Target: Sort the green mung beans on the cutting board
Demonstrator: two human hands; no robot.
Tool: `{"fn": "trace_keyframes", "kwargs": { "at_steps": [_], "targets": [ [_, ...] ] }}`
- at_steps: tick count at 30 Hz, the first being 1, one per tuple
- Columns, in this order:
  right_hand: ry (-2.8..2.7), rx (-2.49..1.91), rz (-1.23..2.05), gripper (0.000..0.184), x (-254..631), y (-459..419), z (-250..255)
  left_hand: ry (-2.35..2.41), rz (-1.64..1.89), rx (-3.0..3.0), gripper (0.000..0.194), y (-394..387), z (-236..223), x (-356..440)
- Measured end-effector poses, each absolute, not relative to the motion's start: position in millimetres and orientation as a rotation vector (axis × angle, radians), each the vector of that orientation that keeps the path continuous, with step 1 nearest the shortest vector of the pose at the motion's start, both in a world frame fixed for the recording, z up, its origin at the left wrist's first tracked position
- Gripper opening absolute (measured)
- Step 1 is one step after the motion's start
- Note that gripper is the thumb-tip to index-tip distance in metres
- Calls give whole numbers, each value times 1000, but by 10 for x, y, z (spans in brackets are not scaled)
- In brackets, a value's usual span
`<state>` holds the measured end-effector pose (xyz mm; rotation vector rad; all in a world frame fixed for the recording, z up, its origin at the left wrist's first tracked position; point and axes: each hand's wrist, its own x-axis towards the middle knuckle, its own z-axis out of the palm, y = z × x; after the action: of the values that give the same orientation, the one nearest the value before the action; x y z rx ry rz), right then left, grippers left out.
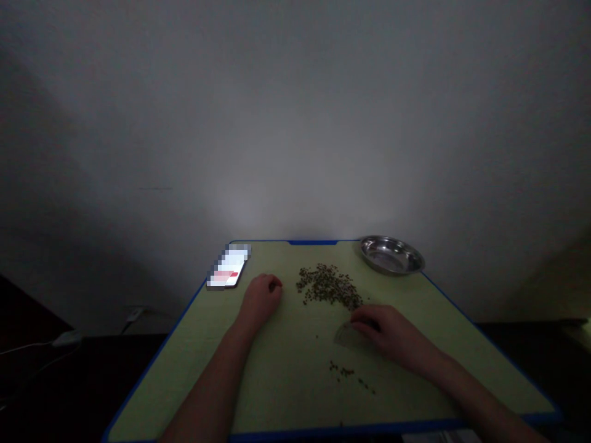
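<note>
A pile of small dark beans (329,287) lies in the middle of a pale green table (286,369) with a blue edge. My left hand (261,296) rests on the table just left of the pile, its fingers curled into a loose fist. My right hand (385,332) lies below the right end of the pile, fingers pressed on a small clear flat piece (345,335) that it holds against the tabletop. A few stray beans (344,371) sit nearer to me.
A shiny steel bowl (391,254) stands at the table's far right corner. A lit phone (228,269) lies at the far left corner. A grey wall rises behind; cables (64,339) lie on the dark floor at left.
</note>
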<state>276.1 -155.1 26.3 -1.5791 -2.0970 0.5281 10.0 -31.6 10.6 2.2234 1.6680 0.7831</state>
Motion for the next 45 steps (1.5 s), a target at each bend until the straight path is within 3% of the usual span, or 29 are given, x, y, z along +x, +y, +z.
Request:
{"fn": "trace_keyframes", "kwargs": {
  "at_steps": [18,26,32,40,45],
  "targets": [
    [-1921,-1656,491,21,2913,-1407,237,1675,779,2233,18,-305,83,96],
    [-1822,-1584,517,9,2777,-1215,275,1668,794,2198,17,-322,100,93],
    [-1752,-1572,437,29,2686,-1146,343,1658,798,2203,17,-306,92,78],
    [-1801,-1575,313,31,2665,-1211,247,1648,823,2203,17,-313,74,82],
    [-1720,-1502,467,32,2558,-1197,247,1691,782,2192,17,-316,88,92]
  ]
}}
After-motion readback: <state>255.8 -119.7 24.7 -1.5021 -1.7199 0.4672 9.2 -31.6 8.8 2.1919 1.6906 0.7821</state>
